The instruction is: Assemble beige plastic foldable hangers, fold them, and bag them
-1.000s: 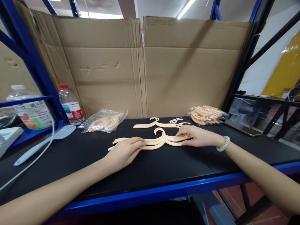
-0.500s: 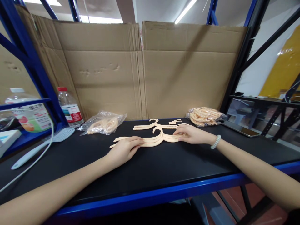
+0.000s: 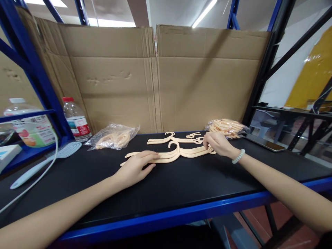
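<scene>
A cream folding clothes hanger [image 3: 193,152] lies on the black tabletop with its hook pointing away from me. My left hand [image 3: 136,166] rests over the hanger's left arm, fingers stretched out and thumb apart. At the right arm's tip, my right hand [image 3: 218,143] is closed in a pinch; what its fingertips hold is hidden. Small cream clip pieces [image 3: 212,151] show just under those fingers. Behind lies a second cream hanger [image 3: 159,140], with more small clip pieces [image 3: 193,135] beside its right end.
Clear plastic bags of cream hanger parts lie at the back left [image 3: 112,138] and back right [image 3: 227,128]. A phone [image 3: 266,142] is at the right. On the left are a hairbrush [image 3: 68,149], a red-capped bottle [image 3: 76,121] and a white cable [image 3: 49,166]. Cardboard [image 3: 116,93] walls the back.
My right hand has slid rightward along the hanger's right arm to its tip, uncovering the arm. My left thumb has moved slightly away from the hanger; the hanger has hardly moved.
</scene>
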### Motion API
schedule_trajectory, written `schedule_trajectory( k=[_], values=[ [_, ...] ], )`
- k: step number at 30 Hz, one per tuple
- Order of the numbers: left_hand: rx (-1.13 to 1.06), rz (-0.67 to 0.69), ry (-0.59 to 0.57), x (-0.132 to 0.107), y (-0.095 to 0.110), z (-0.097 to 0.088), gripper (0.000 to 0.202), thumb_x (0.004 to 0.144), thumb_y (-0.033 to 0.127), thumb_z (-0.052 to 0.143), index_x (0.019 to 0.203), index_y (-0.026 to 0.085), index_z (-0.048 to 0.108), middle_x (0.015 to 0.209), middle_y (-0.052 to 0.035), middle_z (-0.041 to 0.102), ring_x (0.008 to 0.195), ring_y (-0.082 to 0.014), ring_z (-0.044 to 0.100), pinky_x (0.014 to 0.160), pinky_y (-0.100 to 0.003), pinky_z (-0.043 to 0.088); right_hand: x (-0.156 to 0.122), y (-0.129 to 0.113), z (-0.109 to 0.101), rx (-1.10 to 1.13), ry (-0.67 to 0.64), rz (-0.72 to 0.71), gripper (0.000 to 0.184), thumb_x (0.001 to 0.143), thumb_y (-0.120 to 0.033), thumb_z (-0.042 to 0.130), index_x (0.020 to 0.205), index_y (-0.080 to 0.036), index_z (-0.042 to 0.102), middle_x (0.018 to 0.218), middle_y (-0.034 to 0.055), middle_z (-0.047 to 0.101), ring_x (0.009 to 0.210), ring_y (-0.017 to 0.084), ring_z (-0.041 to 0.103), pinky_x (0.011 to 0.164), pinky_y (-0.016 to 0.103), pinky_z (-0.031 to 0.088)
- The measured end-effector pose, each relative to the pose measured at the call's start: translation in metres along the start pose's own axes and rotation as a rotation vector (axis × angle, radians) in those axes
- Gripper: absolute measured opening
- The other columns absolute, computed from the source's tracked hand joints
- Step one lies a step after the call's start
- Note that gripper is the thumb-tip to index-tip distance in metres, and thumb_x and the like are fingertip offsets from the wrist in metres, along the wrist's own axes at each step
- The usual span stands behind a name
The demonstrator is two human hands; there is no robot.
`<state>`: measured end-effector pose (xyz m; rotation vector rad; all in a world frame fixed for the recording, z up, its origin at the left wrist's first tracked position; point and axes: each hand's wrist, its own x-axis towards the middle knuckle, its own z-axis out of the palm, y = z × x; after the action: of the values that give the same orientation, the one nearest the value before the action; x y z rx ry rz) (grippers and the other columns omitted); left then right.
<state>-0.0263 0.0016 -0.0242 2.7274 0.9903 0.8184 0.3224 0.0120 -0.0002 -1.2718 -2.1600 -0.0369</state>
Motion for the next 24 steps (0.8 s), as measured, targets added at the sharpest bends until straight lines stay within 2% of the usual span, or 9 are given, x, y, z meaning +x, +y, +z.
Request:
schedule_trajectory(
  k=[4,9,12,15,20,24],
  values=[
    [-0.025,0.026,0.008,0.0,0.002,-0.001,0.031,0.083,0.022,0.056,0.113,0.026,0.065,0.116,-0.0062,0.065,0.11,-0.0237,0.057,0.099,-0.039,0.042,-0.001,0.005,-0.005,0.007,-0.02,-0.017,0.04,0.078,-0.02,0.032,0.045,-0.018,0.054,0.054,0.0038,0.058,0.059,0.014,0.054,0.069,0.028,0.04],
    [0.016,0.045,0.014,0.0,0.003,-0.002,0.029,0.084,0.023,0.054,0.112,0.025,0.063,0.113,-0.0057,0.066,0.106,-0.0221,0.059,0.095,-0.037,0.046,0.0,0.007,-0.006,0.056,0.016,-0.042,0.035,0.072,-0.023,0.032,0.05,-0.017,0.059,0.057,0.0054,0.062,0.058,0.015,0.054,0.062,0.028,0.038],
    [0.084,0.063,-0.002,0.0,0.003,-0.003,0.028,0.087,0.023,0.05,0.112,0.023,0.061,0.114,-0.0059,0.064,0.106,-0.0208,0.059,0.094,-0.036,0.047,0.0,0.011,-0.005,0.119,0.094,0.01,0.035,0.071,-0.023,0.033,0.057,-0.016,0.065,0.057,0.0055,0.063,0.055,0.015,0.054,0.057,0.027,0.037],
    [0.13,0.07,-0.014,0.0,0.004,-0.003,0.027,0.088,0.023,0.049,0.112,0.021,0.06,0.114,-0.006,0.064,0.106,-0.0198,0.059,0.093,-0.035,0.048,0.002,0.016,-0.005,0.164,0.088,0.072,0.038,0.076,-0.024,0.033,0.063,-0.015,0.068,0.056,0.0055,0.063,0.055,0.016,0.054,0.055,0.027,0.037],
    [0.138,0.073,-0.019,-0.001,0.004,-0.003,0.026,0.088,0.024,0.048,0.113,0.021,0.059,0.114,-0.0059,0.063,0.105,-0.0195,0.059,0.092,-0.035,0.048,0.005,0.022,-0.004,0.15,0.041,0.197,0.039,0.075,-0.02,0.036,0.054,-0.015,0.068,0.058,0.0079,0.067,0.061,0.018,0.059,0.06,0.028,0.04],
    [0.134,0.075,-0.026,-0.001,0.004,-0.002,0.027,0.089,0.024,0.048,0.113,0.021,0.058,0.114,-0.0063,0.063,0.106,-0.0198,0.059,0.093,-0.037,0.048,0.008,0.028,0.0,0.164,0.106,0.181,0.035,0.071,-0.019,0.037,0.053,-0.014,0.066,0.056,0.0075,0.066,0.058,0.017,0.058,0.057,0.027,0.041]
  ],
)
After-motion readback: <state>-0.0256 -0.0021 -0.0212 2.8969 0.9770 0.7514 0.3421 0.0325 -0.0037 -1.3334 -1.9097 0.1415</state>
